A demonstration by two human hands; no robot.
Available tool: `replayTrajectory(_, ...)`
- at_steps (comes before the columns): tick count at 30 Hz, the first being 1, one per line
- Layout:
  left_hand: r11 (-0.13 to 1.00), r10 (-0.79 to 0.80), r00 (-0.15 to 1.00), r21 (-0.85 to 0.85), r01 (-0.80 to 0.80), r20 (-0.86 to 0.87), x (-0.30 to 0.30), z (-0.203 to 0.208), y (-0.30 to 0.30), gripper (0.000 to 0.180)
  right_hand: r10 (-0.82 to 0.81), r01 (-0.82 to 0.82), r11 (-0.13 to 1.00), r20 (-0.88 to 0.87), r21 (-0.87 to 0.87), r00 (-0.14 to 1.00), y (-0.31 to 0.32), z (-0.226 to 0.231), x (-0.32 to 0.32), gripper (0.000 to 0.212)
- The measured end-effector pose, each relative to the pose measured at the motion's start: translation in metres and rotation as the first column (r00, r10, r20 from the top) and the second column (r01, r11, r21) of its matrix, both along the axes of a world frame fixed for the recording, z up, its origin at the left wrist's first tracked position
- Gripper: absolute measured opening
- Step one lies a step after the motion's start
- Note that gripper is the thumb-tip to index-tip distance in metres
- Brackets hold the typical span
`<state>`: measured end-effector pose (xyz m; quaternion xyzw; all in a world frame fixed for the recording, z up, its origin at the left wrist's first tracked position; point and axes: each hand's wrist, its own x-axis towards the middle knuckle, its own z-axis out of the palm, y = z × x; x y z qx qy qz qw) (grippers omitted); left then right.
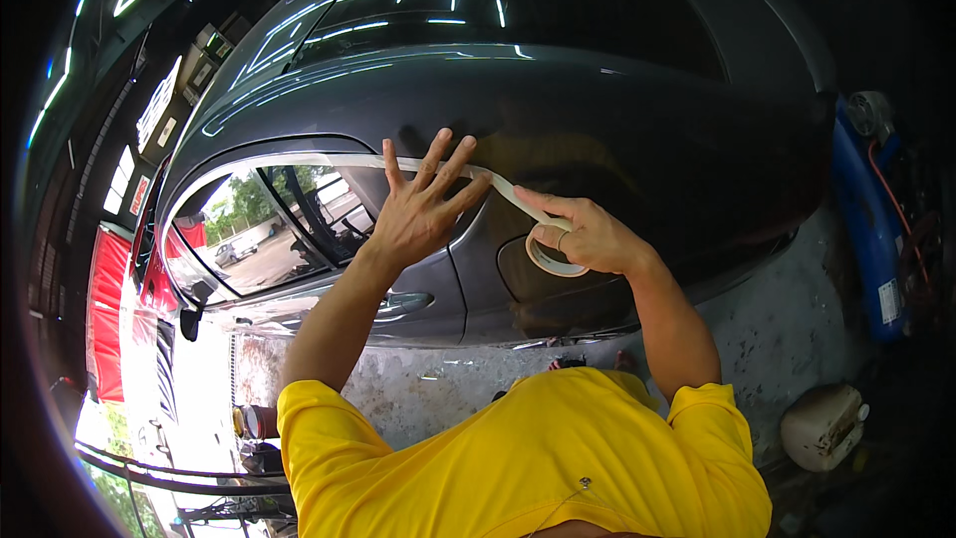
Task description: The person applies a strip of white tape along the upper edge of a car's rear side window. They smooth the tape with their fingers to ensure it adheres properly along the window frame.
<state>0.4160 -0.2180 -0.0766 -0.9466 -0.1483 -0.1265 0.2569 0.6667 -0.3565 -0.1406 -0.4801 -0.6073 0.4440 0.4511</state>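
Here, the right hand (593,237) curls closed on a flat, ring-shaped roll of off-white tape (544,259), thumb and fingers pinching its upper side while the lower rim hangs clear below the knuckles; the left hand (413,221) is spread wide, palm toward the car, fingers fanned apart and holding no object — its fingertips lie at and just above the narrow off-white tape strip (514,196), though how firmly they press I cannot tell.

The strip's long axis is what counts: from the roll it slants up and leftward to the left hand, passes beneath those fingers, then follows the arched top edge of the dark-framed, reflective side window (274,224); the roll thus lies to the right of the left fingers and lower in view, with the right hand nearer to it — in fact on it.

Around this spreads the glossy dark-grey car body (647,130), with a door handle (405,304) below the left wrist; farther out come the grey concrete floor (737,329) and, well apart at the lower right, a stained whitish plastic jug (822,426).
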Motion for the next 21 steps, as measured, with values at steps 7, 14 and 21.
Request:
replayTrajectory(7, 0.998, -0.005, 0.997, 0.058, 0.001, 0.081, 0.005, -0.008, 0.001, 0.062, -0.022, 0.019, 0.994, 0.022, 0.106, 1.0, 0.002, -0.011, 0.001, 0.06)
replayTrajectory(14, 0.999, 0.021, 0.989, 0.044, -0.027, 0.144, 0.004, -0.01, -0.003, 0.055, -0.014, 0.015, 0.998, -0.025, 0.057, 1.0, 0.002, -0.008, 0.001, 0.061)
replayTrajectory(21, 1.0, 0.03, 0.989, 0.003, -0.031, 0.144, 0.004, -0.014, -0.006, 0.063, 0.014, -0.014, 0.998, -0.008, -0.065, 1.0, -0.002, 0.01, 0.004, 0.061)
